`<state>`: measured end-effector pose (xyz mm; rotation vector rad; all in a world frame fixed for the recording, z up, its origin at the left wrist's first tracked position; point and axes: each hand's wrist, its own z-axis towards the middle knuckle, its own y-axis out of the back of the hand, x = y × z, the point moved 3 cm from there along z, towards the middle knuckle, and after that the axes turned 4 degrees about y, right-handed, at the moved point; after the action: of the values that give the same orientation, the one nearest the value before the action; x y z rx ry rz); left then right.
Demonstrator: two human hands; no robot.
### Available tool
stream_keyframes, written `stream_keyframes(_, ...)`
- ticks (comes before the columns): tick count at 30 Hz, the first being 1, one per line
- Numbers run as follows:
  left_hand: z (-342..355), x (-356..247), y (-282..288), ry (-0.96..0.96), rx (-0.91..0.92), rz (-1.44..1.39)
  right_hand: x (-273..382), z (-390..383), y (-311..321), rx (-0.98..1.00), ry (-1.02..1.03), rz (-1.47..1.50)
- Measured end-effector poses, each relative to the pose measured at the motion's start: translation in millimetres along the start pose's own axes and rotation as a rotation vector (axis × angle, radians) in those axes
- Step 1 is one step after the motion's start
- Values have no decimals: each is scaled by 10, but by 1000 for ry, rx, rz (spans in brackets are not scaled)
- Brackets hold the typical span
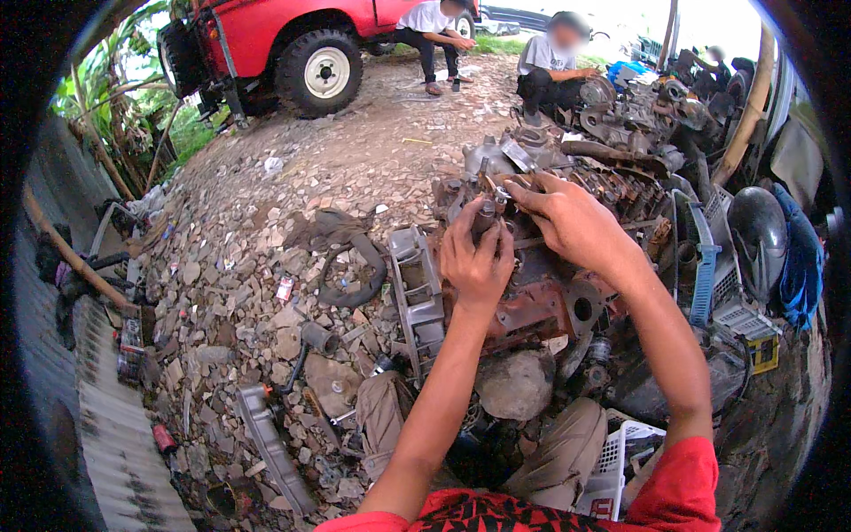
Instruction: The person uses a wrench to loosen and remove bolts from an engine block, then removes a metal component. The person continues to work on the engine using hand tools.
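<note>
My left hand (479, 259) is closed around a small dark cylindrical metal part (486, 215), held upright above a rusty engine block (532, 315). Close beside its top, my right hand (567, 217) has its thumb and fingers pinched together; whatever they grip is too small to name. Several greasy metal parts lie on the block just behind my fingers. A grey ribbed metal cover (417, 288) leans at the block's left side. Below the block, between my knees, sits a large stone (516, 384).
A black hose (365, 275) curls on stony ground at left, with a long metal cover (270, 448) nearer me. White crates (612, 470) and piled engine parts (612, 106) line the right. Two people crouch or sit ahead, near a red vehicle (257, 44).
</note>
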<state>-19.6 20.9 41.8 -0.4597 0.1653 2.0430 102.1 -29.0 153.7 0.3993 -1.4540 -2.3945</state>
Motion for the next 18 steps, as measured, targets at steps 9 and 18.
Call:
stream_keyframes(9,-10,26,18,-11,29,2,380,65,6,77,-217,-151)
stream_keyframes(18,4,17,35,-27,12,-56,701,105,378,-51,-251,-8)
